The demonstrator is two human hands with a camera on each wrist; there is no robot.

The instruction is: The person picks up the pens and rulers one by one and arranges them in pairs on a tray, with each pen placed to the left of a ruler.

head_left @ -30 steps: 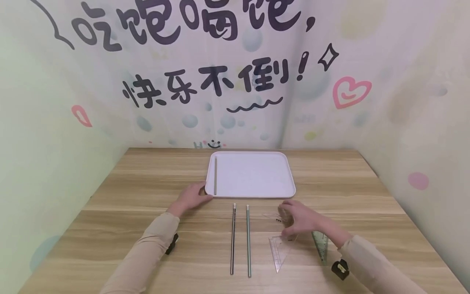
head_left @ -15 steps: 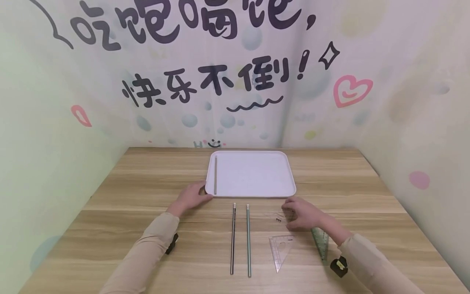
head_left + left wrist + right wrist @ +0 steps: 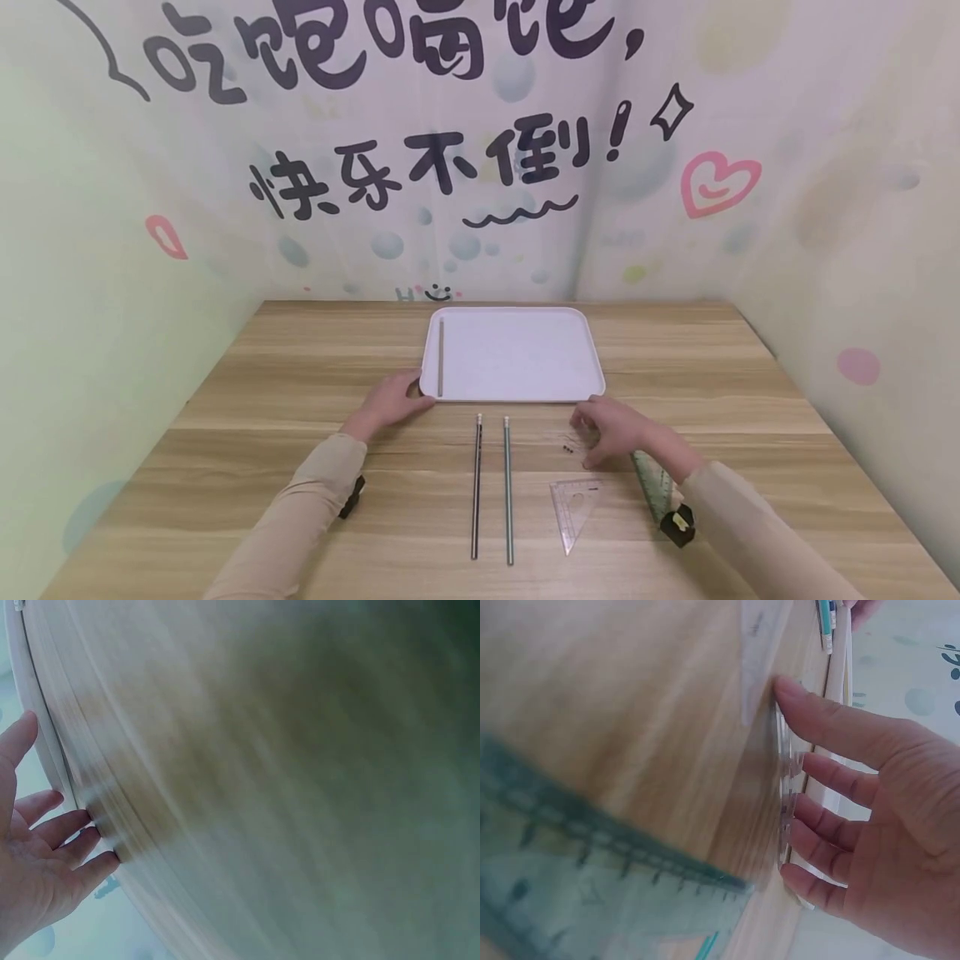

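Note:
My left hand (image 3: 388, 402) rests at the front left corner of the white tray (image 3: 525, 354), fingers extended and touching its edge. In the left wrist view the thumb lies along the tray rim. My right hand (image 3: 617, 429) is down at the table right of the pencils, with thumb and fingertips on the edges of a clear plastic drawing piece (image 3: 785, 787), mostly hidden under the hand in the head view. Nearer me lies a clear set square (image 3: 576, 508). A green ruled triangle (image 3: 654, 483) is partly covered by the right wrist.
Inside the tray a brownish pencil (image 3: 441, 358) lies along its left side. Two more pencils, one black (image 3: 476, 487) and one green (image 3: 508, 492), lie side by side in front of the tray. A printed curtain (image 3: 487, 208) hangs behind the wooden table (image 3: 300, 350).
My right hand has come down onto the clear plastic piece, its wrist shifting slightly left and forward. The left hand, tray and pencils stay where they were.

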